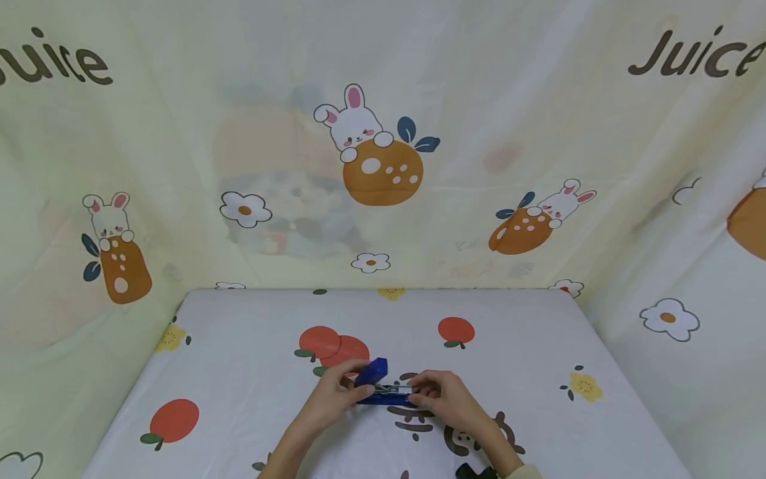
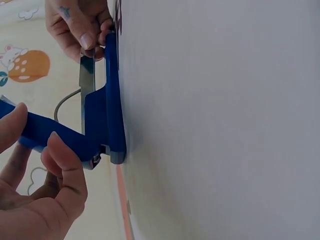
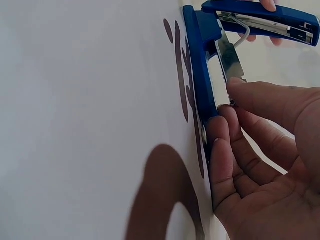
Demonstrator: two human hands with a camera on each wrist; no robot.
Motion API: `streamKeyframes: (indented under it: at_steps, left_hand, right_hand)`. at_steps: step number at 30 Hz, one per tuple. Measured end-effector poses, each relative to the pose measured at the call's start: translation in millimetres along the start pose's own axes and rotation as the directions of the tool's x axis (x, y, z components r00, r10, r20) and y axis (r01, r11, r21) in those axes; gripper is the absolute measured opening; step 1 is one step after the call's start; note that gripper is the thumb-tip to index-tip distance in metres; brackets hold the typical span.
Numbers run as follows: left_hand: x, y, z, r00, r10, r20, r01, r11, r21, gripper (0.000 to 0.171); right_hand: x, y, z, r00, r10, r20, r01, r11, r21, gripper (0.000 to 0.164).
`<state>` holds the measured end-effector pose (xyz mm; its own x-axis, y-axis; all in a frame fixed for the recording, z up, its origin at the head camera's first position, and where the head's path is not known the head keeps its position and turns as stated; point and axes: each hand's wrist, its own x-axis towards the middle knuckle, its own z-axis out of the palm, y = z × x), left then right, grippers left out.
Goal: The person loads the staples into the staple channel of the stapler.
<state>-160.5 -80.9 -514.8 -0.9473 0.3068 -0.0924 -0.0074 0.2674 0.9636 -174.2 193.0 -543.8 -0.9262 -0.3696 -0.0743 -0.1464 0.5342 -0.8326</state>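
A blue stapler [image 1: 389,400] lies low on the table with its top arm [image 1: 374,370] swung up. My left hand [image 1: 331,397] holds that raised arm between thumb and fingers, as the left wrist view also shows. Between base and top arm runs the metal staple magazine [image 2: 87,75], with a thin curved wire [image 3: 245,31] leading to the arm. My right hand [image 1: 445,397] pinches the magazine's free end with thumb and forefinger. Its other fingers curl beside the front of the base [image 3: 198,65], hiding that end.
The white table cover [image 1: 251,346] carries printed fruit and flowers. Printed curtains [image 1: 455,226] hang along the back and both sides. A black object [image 1: 475,472] shows by the right forearm at the bottom edge of the head view.
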Motion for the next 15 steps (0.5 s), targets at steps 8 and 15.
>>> streamKeyframes:
  at_steps: [8,15]
  left_hand:
    - [1.9,-0.6,2.5,1.000,0.023,-0.003,-0.023,1.000,0.017,0.043]
    - [2.9,0.9,5.3,1.000,0.002,-0.013,-0.001,0.999,0.055,0.042]
  right_hand:
    - [1.1,2.6,-0.1,1.000,-0.001,0.003,0.001,1.000,0.008,0.020]
    - [2.4,3.4,-0.2,1.000,0.011,0.007,-0.011,1.000,0.011,0.020]
